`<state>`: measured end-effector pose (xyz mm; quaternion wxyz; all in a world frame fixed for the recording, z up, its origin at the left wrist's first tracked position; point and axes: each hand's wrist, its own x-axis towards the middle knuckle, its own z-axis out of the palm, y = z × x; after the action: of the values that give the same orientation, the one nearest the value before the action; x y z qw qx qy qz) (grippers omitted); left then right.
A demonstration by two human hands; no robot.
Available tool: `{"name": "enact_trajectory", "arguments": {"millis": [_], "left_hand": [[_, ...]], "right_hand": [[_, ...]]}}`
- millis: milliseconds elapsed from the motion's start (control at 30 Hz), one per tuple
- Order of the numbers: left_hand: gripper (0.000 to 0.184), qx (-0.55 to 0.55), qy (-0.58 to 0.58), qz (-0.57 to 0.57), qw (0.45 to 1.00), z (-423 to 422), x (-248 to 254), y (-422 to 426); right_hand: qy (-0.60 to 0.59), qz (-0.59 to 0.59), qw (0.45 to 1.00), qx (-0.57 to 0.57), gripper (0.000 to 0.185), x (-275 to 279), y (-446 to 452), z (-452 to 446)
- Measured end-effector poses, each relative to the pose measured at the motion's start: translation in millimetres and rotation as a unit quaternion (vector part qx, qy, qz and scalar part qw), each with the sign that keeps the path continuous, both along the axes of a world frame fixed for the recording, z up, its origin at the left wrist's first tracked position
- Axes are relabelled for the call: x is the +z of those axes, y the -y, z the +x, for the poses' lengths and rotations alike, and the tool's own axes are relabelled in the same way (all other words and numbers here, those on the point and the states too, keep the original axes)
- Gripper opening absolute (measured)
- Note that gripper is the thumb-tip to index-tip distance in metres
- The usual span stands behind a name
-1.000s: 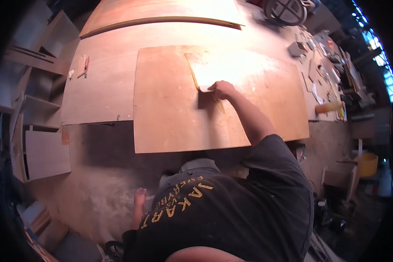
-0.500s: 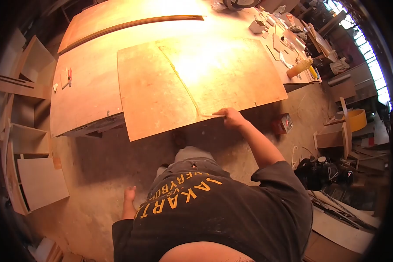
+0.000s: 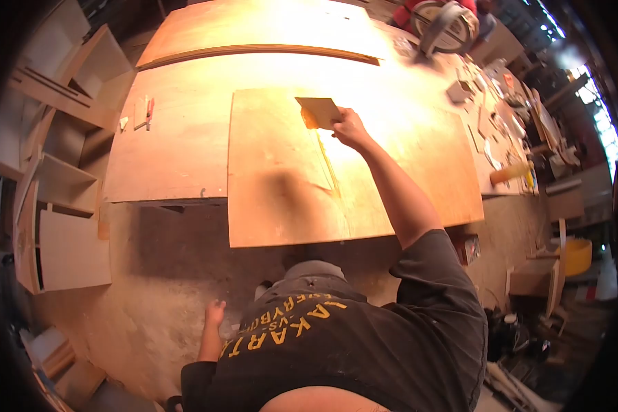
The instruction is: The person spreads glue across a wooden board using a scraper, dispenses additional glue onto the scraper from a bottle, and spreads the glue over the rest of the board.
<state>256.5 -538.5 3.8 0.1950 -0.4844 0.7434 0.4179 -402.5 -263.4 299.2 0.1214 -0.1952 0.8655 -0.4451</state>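
Note:
My right hand [image 3: 349, 129] is closed on a flat rectangular spreader [image 3: 321, 110], held over the far part of a thin wooden panel [image 3: 419, 182]. Amber glue [image 3: 312, 122] clings to the spreader's lower side. From there a thin ridge of glue [image 3: 328, 165] runs along the panel towards me. The panel lies on a large worktable [image 3: 178, 154] and juts past its front edge. Down at my side, my left hand [image 3: 215, 313] hangs with nothing in it, its fingers loosely apart.
Long wooden strips [image 3: 254, 49] lie across the table. A red-handled tool [image 3: 150, 113] rests at left. Clutter and an amber bottle [image 3: 509, 173] fill the right end; a round tub [image 3: 446, 26] is at the far right. Open cabinets [image 3: 69, 192] stand left.
My right hand has gone from the panel's near edge to its far part with the spreader, now showing its broad face. The view has shifted. My left hand still hangs low.

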Motion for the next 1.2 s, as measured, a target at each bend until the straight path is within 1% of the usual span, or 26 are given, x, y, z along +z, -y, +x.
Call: {"name": "enact_trajectory", "arguments": {"millis": [33, 100, 133, 167, 233, 267, 300, 367, 433, 500, 533, 567, 600, 633, 733, 800, 833, 933, 1033, 1067, 1133, 1200], "left_hand": [[0.060, 0.003, 0.008, -0.012, 1.000, 12, -9, -1], [0.060, 0.021, 0.003, 0.001, 1.000, 36, -20, -5], [0.060, 0.053, 0.022, -0.016, 0.998, 30, 1, -18], [0.061, 0.083, 0.042, -0.033, 0.995, 26, 21, -31], [0.058, 0.181, 0.034, 0.026, 0.983, 48, -8, -39], [0.056, 0.168, 0.036, 0.026, 0.985, 43, -1, -45], [0.054, 0.154, 0.039, 0.026, 0.987, 41, 15, -57], [0.051, 0.137, 0.033, 0.034, 0.989, 38, 21, -65], [0.048, 0.132, 0.013, 0.051, 0.990, 42, 17, -78], [0.046, -0.005, 0.000, -0.013, 1.000, 39, 22, -83], [0.045, 0.011, 0.006, -0.011, 1.000, 35, 23, -85], [0.044, 0.026, 0.011, -0.009, 1.000, 33, 22, -88], [0.042, 0.126, 0.029, 0.026, 0.991, 30, 21, -94], [0.041, 0.225, 0.046, 0.061, 0.971, 28, 20, -98], [0.038, 0.226, 0.041, 0.026, 0.973, 17, 25, -97], [0.037, 0.214, -0.004, 0.050, 0.976, 8, 36, -91], [0.037, 0.208, -0.028, 0.061, 0.976, 6, 37, -89], [0.037, 0.194, -0.033, 0.017, 0.980, -3, 43, -83], [0.037, 0.241, -0.042, 0.053, 0.968, -13, 55, -78], [0.037, 0.200, -0.044, 0.037, 0.978, -16, 57, -76], [0.038, 0.118, -0.047, 0.005, 0.992, 2, 33, -74], [0.037, 0.133, -0.016, -0.005, 0.991, 2, 32, -79]], "right_hand": [[-0.023, 0.030, 0.999, 0.018, 0.047, -2, 22, -20], [-0.071, 0.087, 0.992, 0.054, 0.051, -6, 66, -55], [-0.074, 0.081, 0.992, 0.057, 0.054, -17, 86, -71], [-0.089, 0.097, 0.989, 0.065, 0.054, -27, 102, -86], [-0.120, 0.127, 0.981, 0.078, 0.053, -49, 132, -112], [-0.182, 0.106, 0.973, 0.090, 0.055, -82, 142, -130], [-0.185, 0.145, 0.967, 0.100, 0.057, -94, 151, -140], [-0.209, 0.236, 0.943, 0.110, 0.053, -107, 163, -147], [-0.224, 0.265, 0.932, 0.105, 0.047, -122, 167, -148], [-0.244, 0.273, 0.926, 0.092, 0.042, -136, 167, -146], [-0.256, 0.266, 0.926, 0.081, 0.039, -141, 165, -143], [-0.268, 0.259, 0.925, 0.069, 0.037, -144, 164, -140], [-0.266, 0.280, 0.920, 0.070, 0.035, -145, 164, -139], [-0.259, 0.288, 0.919, 0.072, 0.035, -141, 163, -137], [-0.243, 0.305, 0.918, 0.067, 0.034, -127, 164, -137], [-0.241, 0.303, 0.920, 0.056, 0.033, -119, 166, -138], [-0.249, 0.299, 0.919, 0.056, 0.032, -121, 166, -142], [-0.262, 0.292, 0.918, 0.059, 0.032, -135, 167, -151], [-0.248, 0.296, 0.920, 0.064, 0.033, -138, 166, -154], [-0.240, 0.300, 0.921, 0.066, 0.034, -137, 165, -154], [-0.239, 0.299, 0.922, 0.065, 0.034, -131, 165, -155], [-0.248, 0.289, 0.923, 0.058, 0.035, -129, 164, -155]]}}
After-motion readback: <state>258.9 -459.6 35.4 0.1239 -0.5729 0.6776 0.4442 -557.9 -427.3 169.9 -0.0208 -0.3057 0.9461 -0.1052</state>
